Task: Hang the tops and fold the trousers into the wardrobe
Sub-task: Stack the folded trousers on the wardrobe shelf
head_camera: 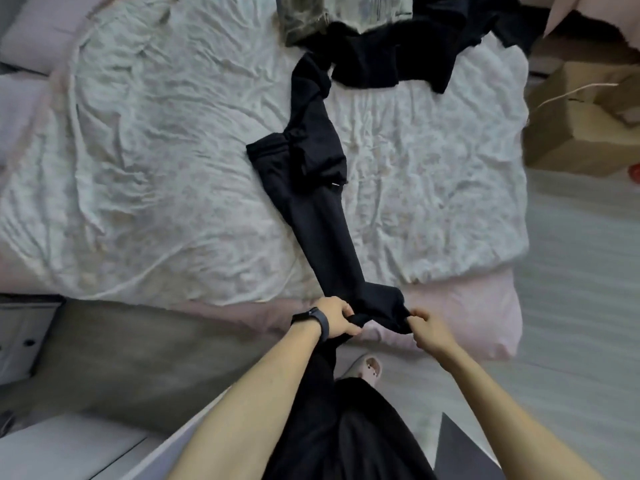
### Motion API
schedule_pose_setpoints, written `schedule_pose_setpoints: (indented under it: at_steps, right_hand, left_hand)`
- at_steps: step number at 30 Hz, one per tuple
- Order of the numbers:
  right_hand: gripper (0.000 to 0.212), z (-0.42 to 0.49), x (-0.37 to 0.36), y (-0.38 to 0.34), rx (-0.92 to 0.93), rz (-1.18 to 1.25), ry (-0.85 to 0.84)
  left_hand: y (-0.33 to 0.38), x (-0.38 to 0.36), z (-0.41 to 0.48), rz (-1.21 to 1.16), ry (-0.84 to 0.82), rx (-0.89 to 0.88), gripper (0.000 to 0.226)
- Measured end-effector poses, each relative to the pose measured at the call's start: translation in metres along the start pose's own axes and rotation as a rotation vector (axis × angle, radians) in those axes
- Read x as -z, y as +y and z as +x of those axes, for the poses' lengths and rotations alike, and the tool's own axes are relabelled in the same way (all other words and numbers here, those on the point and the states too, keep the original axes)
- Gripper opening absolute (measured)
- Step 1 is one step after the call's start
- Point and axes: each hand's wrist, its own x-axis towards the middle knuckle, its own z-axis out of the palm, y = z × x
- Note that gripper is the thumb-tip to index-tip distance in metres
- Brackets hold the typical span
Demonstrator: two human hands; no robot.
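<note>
Both hands, left hand (337, 318) and right hand (427, 329), pinched black trousers (322, 209) at lower centre, stretched across bed (156, 168); step judged straightening; next: fold.

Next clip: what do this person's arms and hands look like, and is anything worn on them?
The left hand and right hand are ungloved, and no rings show. The left wrist carries a slim dark wristband, like a fitness tracker, with a black face. The right wrist wears nothing. No sleeve shows on either forearm in this view.
</note>
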Motion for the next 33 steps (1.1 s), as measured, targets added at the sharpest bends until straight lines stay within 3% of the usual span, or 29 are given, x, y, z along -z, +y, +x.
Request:
schedule_pose_setpoints:
  at_steps: [4,8,15,21,25,30,32,33]
  right_hand:
    - [0.037,-0.006,0.000,0.042,-0.005,-0.196,-0.003]
    - [0.051,0.006,0.001,0.026,-0.011,-0.303,0.029]
    - [0.052,0.051,-0.015,-0.114,0.226,-0.346,0.047]
    - [0.053,0.128,-0.058,-0.270,0.372,-0.354,0.003]
    - [0.067,0.195,-0.092,-0.333,0.428,-0.519,0.077]
    - [0.095,0.277,-0.113,-0.374,0.360,-0.883,0.181]
    - [0.082,0.300,-0.112,-0.382,0.326,-0.973,0.168]
    - [0.063,0.309,-0.109,-0.385,0.345,-0.984,0.170]
  left_hand:
    - [0.007,-0.041,-0.002,0.064,0.022,-0.024,0.035]
    - [0.004,-0.017,0.004,-0.089,0.135,0.019,0.045]
    - [-0.048,0.126,0.026,-0.265,0.471,0.131,0.052]
    - [-0.101,0.262,0.083,-0.382,0.597,0.190,0.053]
    - [-0.123,0.319,0.139,-0.374,0.605,0.200,0.059]
    - [-0.134,0.345,0.207,-0.324,0.563,0.156,0.078]
    - [-0.138,0.346,0.225,-0.189,0.532,0.181,0.087]
    - [-0.142,0.348,0.232,-0.127,0.528,0.205,0.086]
